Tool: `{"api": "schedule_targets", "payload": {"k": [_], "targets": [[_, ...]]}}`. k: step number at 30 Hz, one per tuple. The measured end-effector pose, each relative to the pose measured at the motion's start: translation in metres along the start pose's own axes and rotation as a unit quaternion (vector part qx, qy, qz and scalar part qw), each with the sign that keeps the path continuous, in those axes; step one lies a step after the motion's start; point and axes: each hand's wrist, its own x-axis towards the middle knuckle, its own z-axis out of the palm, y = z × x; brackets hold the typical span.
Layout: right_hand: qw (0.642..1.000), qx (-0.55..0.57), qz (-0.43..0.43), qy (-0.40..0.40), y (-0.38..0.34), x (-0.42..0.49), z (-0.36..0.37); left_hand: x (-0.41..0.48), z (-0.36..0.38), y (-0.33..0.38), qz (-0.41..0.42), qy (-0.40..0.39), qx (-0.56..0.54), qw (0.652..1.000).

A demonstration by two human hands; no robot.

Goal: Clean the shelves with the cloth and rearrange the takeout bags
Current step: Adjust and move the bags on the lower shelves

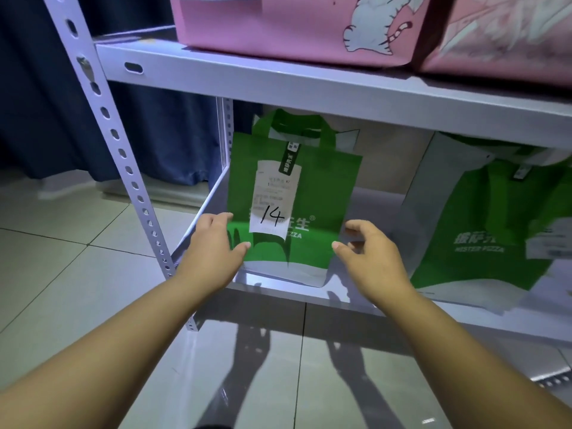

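Note:
A green takeout bag (pixel 322 193) with a white receipt marked "14" stands upright at the left end of the bottom shelf (pixel 278 284). My left hand (pixel 213 246) is at its lower left edge, fingers spread and touching the bag's side. My right hand (pixel 368 249) hovers at its lower right corner, fingers apart, just off the bag. A second green bag (pixel 483 224) stands to the right on the same shelf. No cloth is in view.
Two pink bags (pixel 278 23) (pixel 501 35) sit on the upper shelf (pixel 309 78). A perforated white upright post (pixel 123 156) frames the left side. Dark blue curtain (pixel 46 119) hangs at the left. Glossy tiled floor (pixel 77 274) lies below.

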Motion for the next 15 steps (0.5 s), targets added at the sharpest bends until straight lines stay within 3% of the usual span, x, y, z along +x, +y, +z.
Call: {"api": "schedule_targets", "payload": {"k": [7, 15], "targets": [[0.998, 0.035, -0.051, 0.020, 0.024, -0.036, -0.060, -0.048, 0.017, 0.061, 0.094, -0.019, -0.006, 0.995], [0.998, 0.002, -0.013, 0.058, 0.092, -0.075, -0.149, -0.093, 0.077, 0.157, 0.143, -0.077, -0.043, 0.986]]}}
